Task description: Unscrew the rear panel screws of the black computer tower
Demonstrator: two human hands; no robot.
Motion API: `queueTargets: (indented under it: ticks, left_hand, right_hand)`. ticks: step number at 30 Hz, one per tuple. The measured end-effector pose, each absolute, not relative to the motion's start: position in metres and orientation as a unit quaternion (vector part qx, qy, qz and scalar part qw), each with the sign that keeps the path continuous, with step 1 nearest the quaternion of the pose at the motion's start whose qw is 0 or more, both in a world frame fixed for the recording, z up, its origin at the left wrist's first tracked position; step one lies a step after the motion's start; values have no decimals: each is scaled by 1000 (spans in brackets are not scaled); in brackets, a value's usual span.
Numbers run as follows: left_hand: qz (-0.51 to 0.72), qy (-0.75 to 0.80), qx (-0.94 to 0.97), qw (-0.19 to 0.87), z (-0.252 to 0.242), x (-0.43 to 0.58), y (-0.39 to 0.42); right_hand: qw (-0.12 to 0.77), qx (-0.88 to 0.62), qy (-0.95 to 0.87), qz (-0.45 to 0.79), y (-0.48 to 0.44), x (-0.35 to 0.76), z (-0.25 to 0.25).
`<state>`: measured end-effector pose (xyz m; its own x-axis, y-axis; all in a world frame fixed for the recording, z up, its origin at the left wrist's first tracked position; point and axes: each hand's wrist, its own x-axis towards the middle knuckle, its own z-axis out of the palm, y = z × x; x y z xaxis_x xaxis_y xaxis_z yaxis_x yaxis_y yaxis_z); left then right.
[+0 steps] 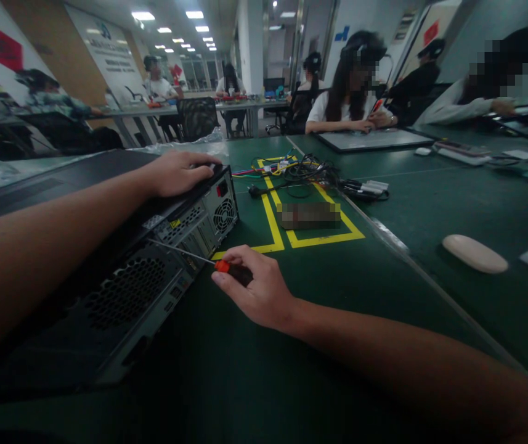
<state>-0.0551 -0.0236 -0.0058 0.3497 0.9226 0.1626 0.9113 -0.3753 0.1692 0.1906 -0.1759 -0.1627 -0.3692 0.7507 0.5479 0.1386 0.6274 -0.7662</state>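
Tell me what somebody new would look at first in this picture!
Probably the big dark computer on the left of the green table, with the left hand lying on top. Next, the screwdriver with its bright orange collar, held in the right hand beside the computer's back. Farther off, yellow tape and tangled cables stand out.

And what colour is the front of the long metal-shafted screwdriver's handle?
The handle's front is orange-red, clearest in the head view.
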Motion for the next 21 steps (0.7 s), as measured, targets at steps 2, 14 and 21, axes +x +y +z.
queueTargets:
  ticks: [2, 14, 21]
  left_hand:
    - [117, 556, 823, 23, -6, -56, -23]
    - [127, 559, 819, 23, -9, -59, -20]
    - [123, 558, 820, 24, -9, -59, -19]
  right_hand:
    - [483, -292, -764, 313, -176, 191, -162]
    - [482, -279, -771, 309, -175, 192, -164]
    - [482, -259, -785, 291, -172, 192, -165]
